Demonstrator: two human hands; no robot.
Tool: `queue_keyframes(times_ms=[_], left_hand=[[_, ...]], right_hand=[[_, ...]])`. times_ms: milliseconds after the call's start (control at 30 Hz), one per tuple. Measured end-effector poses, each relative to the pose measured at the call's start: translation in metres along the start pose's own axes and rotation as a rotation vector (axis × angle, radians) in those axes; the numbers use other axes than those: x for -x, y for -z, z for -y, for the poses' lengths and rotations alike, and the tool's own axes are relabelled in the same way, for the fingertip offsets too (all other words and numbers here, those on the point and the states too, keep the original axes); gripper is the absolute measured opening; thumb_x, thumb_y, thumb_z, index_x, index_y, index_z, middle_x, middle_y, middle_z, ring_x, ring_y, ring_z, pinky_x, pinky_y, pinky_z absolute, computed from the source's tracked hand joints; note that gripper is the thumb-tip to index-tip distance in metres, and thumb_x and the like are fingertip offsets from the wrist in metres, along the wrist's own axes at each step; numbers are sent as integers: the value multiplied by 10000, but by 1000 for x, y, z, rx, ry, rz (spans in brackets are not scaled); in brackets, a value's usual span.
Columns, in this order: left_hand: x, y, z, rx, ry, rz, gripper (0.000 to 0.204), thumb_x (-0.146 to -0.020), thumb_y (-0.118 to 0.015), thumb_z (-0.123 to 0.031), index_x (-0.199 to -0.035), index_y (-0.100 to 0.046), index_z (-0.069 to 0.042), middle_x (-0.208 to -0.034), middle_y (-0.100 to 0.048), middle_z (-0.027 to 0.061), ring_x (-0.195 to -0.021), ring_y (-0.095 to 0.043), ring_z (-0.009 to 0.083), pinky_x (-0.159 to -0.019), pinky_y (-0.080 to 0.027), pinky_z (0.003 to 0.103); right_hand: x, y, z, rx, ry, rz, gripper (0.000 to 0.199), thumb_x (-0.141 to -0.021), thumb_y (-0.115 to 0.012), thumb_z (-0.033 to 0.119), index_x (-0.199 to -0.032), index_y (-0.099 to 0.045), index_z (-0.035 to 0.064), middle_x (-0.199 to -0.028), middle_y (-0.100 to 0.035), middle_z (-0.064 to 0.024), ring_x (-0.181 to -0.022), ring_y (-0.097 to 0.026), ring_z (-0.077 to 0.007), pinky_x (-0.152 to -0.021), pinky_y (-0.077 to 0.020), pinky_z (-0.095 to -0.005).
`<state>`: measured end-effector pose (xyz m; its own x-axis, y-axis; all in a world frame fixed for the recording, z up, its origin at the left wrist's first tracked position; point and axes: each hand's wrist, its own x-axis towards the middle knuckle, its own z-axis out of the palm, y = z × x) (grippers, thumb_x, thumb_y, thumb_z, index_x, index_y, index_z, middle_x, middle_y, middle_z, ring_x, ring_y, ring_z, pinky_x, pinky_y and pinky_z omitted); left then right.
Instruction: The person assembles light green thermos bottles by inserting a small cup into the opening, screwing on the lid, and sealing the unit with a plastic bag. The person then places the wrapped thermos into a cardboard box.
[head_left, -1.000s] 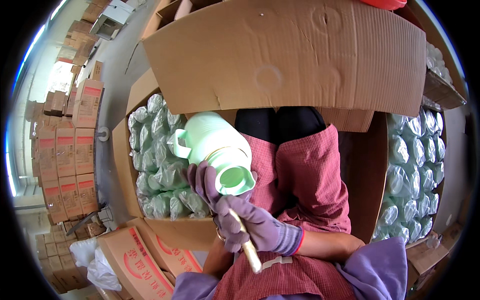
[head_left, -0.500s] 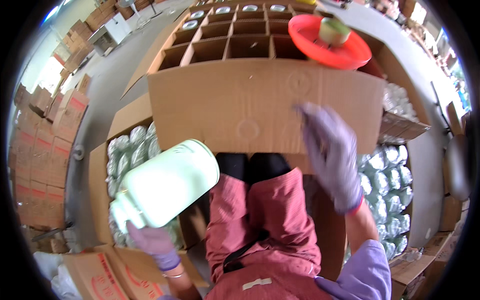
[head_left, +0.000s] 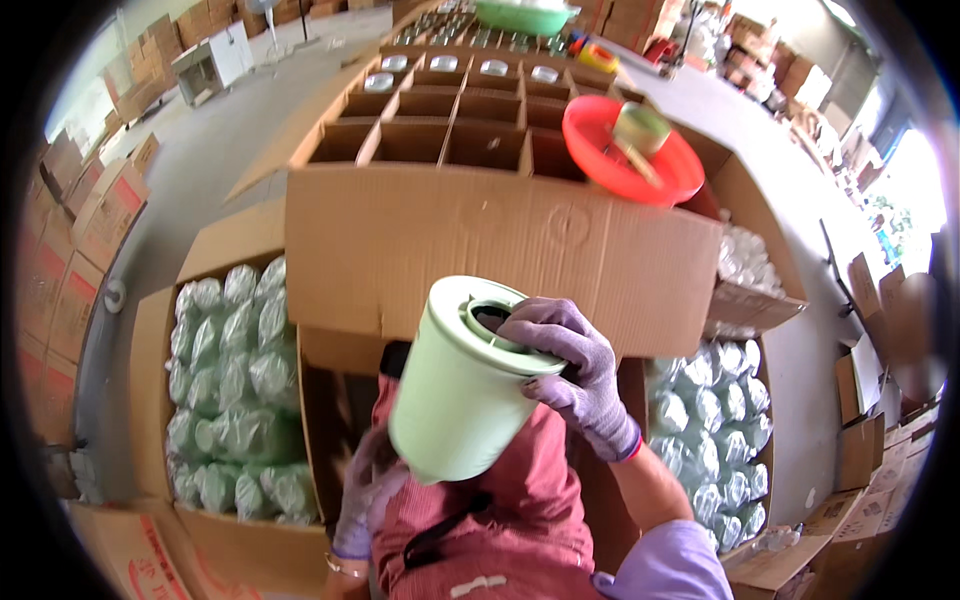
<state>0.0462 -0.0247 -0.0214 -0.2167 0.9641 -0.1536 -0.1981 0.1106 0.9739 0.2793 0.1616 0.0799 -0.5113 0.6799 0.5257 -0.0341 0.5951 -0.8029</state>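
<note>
I hold a pale green plastic container up in front of my chest, tilted, with its open top toward the upper right. My right hand, in a purple glove, grips the top rim with fingertips at the dark opening. My left hand, also gloved in purple, is low at the container's bottom left and partly hidden behind it. Whether it grips the base I cannot tell. A red apron covers my lap below.
A big cardboard box with divider cells stands ahead, its flap toward me. A red basin holding a tape roll rests on its right corner. Boxes of plastic-wrapped green items sit to the left and right. Cartons are stacked far left.
The container has swung from my lower left to the centre, top now up. My right hand came off the cardboard flap onto the container's rim. My left hand dropped under it.
</note>
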Motion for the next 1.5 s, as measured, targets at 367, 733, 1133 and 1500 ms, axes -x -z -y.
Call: queue_keyframes(times_ms=[367,733,1133,1500], left_hand=[[-48,-15,-25,-79,-175,60,304,-1029,-461,-180,-1222,-626,-13,-1033,-683,93,-871,-620,198,-882,-476,355],[-40,53,17,593,-255,242,586,-1019,-451,-467,-1322,-557,23,-1152,-680,177,-1141,-622,258,-1030,-466,408],[-84,-34,-67,396,-134,434,934,-875,-512,-726,-1471,-378,-21,-1443,-482,151,-1317,-497,288,-1084,-433,417],[-131,-54,-69,-909,-1167,20,462,-837,-714,-411,-1264,-644,-248,-1456,-412,237,-1337,-390,480,-1108,-295,611]], right_hand=[[64,-16,-55,204,43,275,386,-813,-729,379,-1044,-712,70,-1118,-612,-130,-1083,-553,-334,-1005,-404,-468],[95,32,-51,197,-567,16,550,-766,-813,204,-1229,-600,-2,-1256,-563,-162,-1198,-548,-295,-1061,-421,-418],[-8,-28,-18,294,244,29,907,-731,-832,446,-1401,-444,-24,-1516,-251,-311,-1398,-314,-490,-1114,-343,-494],[-33,22,-56,205,50,288,473,-951,-588,176,-1372,-499,-21,-1245,-615,-167,-1143,-588,-261,-1001,-461,-410]])
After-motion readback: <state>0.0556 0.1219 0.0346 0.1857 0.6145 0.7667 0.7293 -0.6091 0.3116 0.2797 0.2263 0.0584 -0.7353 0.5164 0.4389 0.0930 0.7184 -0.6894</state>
